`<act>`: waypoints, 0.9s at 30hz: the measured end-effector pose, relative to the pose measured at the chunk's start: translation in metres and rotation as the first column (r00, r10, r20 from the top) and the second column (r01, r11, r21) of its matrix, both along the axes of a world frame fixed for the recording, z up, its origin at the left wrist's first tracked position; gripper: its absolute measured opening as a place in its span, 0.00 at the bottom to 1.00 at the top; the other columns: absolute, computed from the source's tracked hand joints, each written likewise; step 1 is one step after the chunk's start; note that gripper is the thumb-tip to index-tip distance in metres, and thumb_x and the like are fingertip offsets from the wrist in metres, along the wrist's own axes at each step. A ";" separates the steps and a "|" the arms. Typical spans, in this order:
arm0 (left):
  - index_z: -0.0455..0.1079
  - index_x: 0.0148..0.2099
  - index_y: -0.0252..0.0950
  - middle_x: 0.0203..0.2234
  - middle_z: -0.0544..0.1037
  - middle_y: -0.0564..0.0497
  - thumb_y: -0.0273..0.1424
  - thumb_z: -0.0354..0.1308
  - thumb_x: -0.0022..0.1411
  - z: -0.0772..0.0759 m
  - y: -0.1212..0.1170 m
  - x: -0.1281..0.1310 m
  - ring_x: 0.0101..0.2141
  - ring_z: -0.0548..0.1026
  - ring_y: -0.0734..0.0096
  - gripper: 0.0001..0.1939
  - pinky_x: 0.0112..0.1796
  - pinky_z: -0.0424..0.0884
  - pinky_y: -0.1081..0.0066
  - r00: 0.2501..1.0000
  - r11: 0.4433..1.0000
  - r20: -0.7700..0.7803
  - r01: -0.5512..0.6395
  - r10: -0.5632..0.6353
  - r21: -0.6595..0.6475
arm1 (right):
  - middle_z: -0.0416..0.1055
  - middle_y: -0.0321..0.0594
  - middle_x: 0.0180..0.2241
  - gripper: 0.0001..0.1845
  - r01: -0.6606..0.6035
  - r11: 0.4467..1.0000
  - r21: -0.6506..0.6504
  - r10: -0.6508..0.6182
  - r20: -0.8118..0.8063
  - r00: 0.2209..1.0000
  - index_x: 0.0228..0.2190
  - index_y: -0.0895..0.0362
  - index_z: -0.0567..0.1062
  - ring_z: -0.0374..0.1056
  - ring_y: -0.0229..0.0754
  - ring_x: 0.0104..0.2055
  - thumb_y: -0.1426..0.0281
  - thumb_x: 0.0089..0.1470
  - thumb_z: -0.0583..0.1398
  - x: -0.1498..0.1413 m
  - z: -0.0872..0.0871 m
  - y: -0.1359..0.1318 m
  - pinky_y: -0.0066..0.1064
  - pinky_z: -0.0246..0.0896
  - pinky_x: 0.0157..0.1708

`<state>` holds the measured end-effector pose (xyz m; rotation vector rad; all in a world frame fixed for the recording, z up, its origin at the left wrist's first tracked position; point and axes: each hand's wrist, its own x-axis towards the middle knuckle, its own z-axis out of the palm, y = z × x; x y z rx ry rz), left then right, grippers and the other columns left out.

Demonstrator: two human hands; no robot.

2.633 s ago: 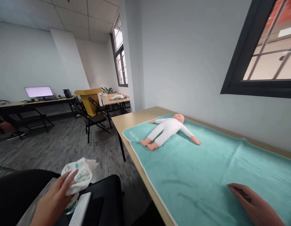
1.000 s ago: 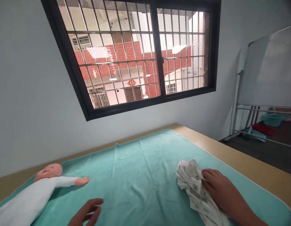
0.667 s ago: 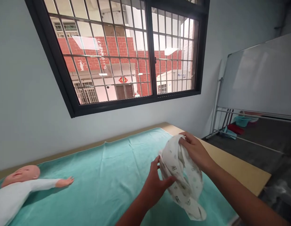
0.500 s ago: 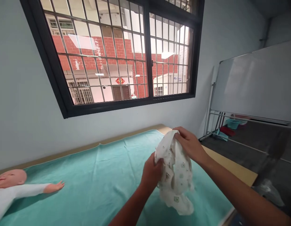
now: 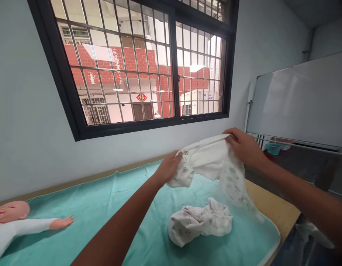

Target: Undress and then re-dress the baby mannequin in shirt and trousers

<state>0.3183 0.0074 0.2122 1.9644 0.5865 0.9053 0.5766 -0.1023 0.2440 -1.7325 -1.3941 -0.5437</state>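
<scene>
A white printed baby garment (image 5: 206,155) is stretched in the air between my hands, its right part hanging down and blurred. My left hand (image 5: 169,168) pinches one end of it. Higher up and to the right, my right hand (image 5: 244,147) grips the other top edge. Below them a second white printed cloth piece (image 5: 200,221) lies bunched on the teal blanket (image 5: 104,207). At the far left, a baby doll (image 5: 29,224) in a white long-sleeved top lies on its back with one arm stretched out.
The blanket covers a wooden table (image 5: 273,195) along the wall under a barred window (image 5: 148,74). On the right stands a whiteboard (image 5: 300,103) on a metal frame, with a blue basin (image 5: 273,148) behind it. A clear plastic bag (image 5: 314,232) sits beyond the table's right edge.
The bundled cloth has separated: one piece now lies on the blanket, and the other is spread between my hands. Both hands have risen and moved apart.
</scene>
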 end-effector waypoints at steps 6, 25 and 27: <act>0.69 0.33 0.35 0.27 0.74 0.52 0.51 0.50 0.61 0.042 0.002 -0.026 0.30 0.71 0.68 0.23 0.32 0.66 0.72 0.966 0.987 0.221 -0.151 0.135 0.054 | 0.73 0.47 0.45 0.17 0.112 0.993 -0.049 -0.069 0.527 0.847 0.47 0.54 0.71 0.66 0.54 0.47 0.72 0.60 0.49 0.008 0.004 -0.016 0.38 0.55 0.39; 0.71 0.42 0.36 0.31 0.75 0.49 0.48 0.57 0.58 0.105 -0.023 -0.180 0.27 0.73 0.69 0.20 0.27 0.70 0.71 0.814 0.858 0.274 -0.503 0.512 -0.108 | 0.55 0.46 0.61 0.45 -0.821 0.571 0.031 0.813 -0.164 0.559 0.60 0.46 0.53 0.58 0.54 0.59 0.56 0.46 0.67 -0.270 -0.056 0.053 0.47 0.62 0.51; 0.71 0.39 0.35 0.27 0.74 0.51 0.45 0.59 0.57 0.103 -0.032 -0.184 0.25 0.71 0.71 0.18 0.25 0.68 0.73 0.800 0.844 0.273 -0.521 0.534 -0.126 | 0.57 0.47 0.60 0.41 -0.799 0.601 -0.007 0.790 0.157 0.593 0.60 0.45 0.55 0.56 0.57 0.58 0.59 0.49 0.66 -0.310 -0.054 0.064 0.52 0.57 0.52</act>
